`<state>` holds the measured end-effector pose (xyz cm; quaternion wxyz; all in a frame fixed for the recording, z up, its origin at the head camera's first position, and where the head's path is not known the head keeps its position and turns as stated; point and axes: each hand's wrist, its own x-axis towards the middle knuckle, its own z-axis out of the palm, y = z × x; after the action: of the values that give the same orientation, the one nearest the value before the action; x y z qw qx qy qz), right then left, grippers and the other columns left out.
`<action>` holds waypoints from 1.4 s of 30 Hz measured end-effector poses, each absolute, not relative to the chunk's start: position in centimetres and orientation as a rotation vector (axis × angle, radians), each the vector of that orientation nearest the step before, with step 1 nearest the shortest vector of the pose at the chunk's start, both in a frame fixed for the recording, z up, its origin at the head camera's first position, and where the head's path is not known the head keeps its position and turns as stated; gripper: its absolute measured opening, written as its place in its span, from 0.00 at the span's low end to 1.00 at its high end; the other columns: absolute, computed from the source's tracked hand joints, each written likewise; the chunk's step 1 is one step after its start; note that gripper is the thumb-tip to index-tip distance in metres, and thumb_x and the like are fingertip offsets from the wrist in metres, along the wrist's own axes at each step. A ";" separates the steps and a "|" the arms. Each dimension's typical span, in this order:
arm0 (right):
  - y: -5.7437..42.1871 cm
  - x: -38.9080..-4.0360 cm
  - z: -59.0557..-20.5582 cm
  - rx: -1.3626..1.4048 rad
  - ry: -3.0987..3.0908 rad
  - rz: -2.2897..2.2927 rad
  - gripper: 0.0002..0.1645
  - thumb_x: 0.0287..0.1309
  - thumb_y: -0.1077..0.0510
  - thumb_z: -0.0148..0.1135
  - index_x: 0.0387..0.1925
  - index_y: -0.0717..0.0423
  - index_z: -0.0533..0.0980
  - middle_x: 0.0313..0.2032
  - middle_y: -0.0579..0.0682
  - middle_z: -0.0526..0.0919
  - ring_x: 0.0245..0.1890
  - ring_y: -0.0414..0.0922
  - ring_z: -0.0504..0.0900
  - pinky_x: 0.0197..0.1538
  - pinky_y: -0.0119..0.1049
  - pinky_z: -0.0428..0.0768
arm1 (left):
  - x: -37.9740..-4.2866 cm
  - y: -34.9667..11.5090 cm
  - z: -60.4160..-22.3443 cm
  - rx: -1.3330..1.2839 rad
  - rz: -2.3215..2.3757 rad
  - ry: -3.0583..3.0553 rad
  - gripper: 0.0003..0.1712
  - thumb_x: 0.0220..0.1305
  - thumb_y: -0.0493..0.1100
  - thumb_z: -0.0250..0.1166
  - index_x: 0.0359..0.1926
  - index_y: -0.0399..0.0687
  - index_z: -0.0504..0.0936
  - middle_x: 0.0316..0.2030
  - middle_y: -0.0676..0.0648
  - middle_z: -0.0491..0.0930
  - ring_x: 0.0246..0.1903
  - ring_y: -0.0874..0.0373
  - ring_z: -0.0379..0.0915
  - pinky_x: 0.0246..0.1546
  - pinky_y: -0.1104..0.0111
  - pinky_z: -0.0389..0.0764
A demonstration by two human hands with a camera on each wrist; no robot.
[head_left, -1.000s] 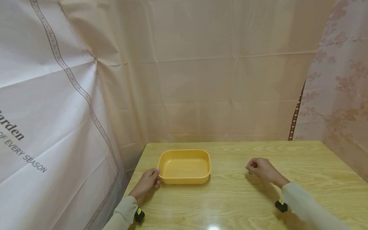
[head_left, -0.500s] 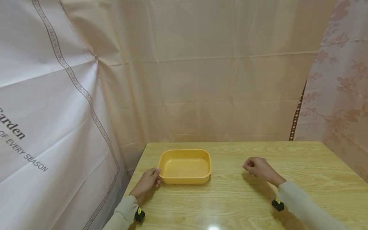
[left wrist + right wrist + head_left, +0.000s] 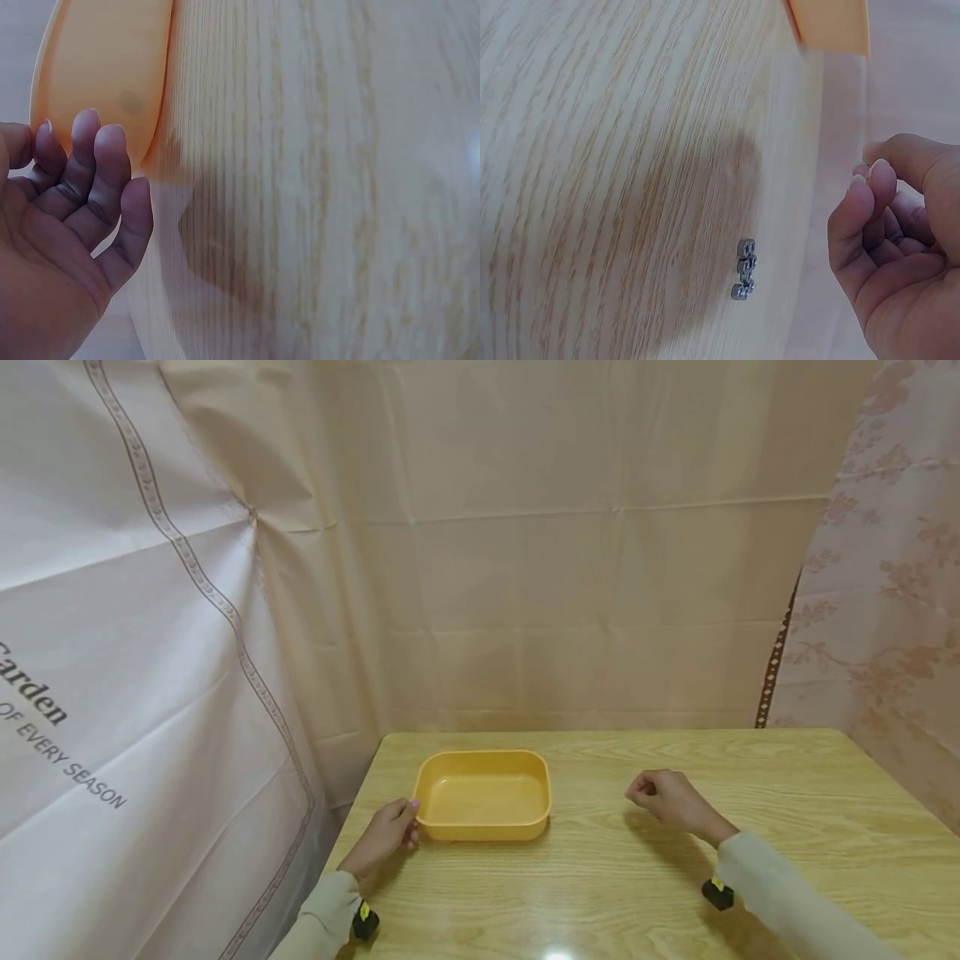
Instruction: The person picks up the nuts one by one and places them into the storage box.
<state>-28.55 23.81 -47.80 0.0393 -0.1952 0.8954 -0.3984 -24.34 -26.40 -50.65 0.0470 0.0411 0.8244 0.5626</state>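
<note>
A yellow rectangular plastic tray (image 3: 480,832) stands on the wooden table, its inside bare in the head view. My left hand (image 3: 386,835) holds its near left corner, thumb at the rim and fingers loosely curled by the outer wall. To the right, my right hand (image 3: 675,802) hovers over the table with thumb and index fingertips together. I cannot tell whether something tiny is between those fingertips. In the right wrist view, a short row of small shiny metal pieces (image 3: 744,268) lies on the table below the hand; the head view has them hidden.
The wood-grain table (image 3: 600,893) reaches back to a hanging beige cloth (image 3: 525,610). A white printed cloth (image 3: 150,693) hangs along the left side, and a flowered one (image 3: 885,610) along the right. Both wrists carry a small black camera, such as the right one (image 3: 717,894).
My right hand has moved a little left toward the tray, its fingertips staying together. The metal pieces glimpsed beneath it are now covered in the head view. Left hand and tray stay put.
</note>
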 end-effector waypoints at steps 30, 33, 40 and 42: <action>21.0 -29.3 -47.5 -0.678 2.721 -1.237 0.09 0.73 0.61 0.61 0.44 0.66 0.80 0.33 0.56 0.84 0.15 0.38 0.70 0.21 0.34 0.74 | -24.5 -26.5 -50.6 0.128 1.735 2.495 0.22 0.84 0.50 0.49 0.37 0.37 0.74 0.27 0.45 0.76 0.25 0.57 0.73 0.28 0.68 0.79; 20.9 -29.4 -47.5 -0.684 2.728 -1.234 0.09 0.73 0.61 0.61 0.44 0.65 0.80 0.33 0.56 0.84 0.15 0.38 0.70 0.22 0.34 0.74 | -24.6 -26.6 -50.7 0.140 1.732 2.502 0.23 0.84 0.52 0.49 0.37 0.37 0.74 0.27 0.45 0.76 0.26 0.56 0.73 0.28 0.67 0.80; 20.3 -29.3 -47.4 -0.692 2.722 -1.232 0.09 0.73 0.61 0.61 0.44 0.66 0.80 0.32 0.56 0.84 0.16 0.39 0.70 0.21 0.33 0.73 | -24.6 -26.7 -50.8 0.132 1.730 2.484 0.22 0.84 0.51 0.49 0.37 0.38 0.74 0.27 0.45 0.76 0.25 0.56 0.73 0.28 0.67 0.80; 20.2 -29.3 -47.4 -0.691 2.720 -1.231 0.09 0.73 0.62 0.61 0.43 0.66 0.80 0.32 0.56 0.84 0.16 0.39 0.70 0.21 0.32 0.73 | -24.6 -26.7 -50.8 0.136 1.728 2.485 0.22 0.84 0.51 0.49 0.37 0.38 0.74 0.27 0.46 0.76 0.25 0.56 0.73 0.28 0.67 0.80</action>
<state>-29.33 20.20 -47.40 0.0386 -0.2252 0.8869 -0.4014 -24.58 -26.71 -50.75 0.0560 0.0448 0.8189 0.5694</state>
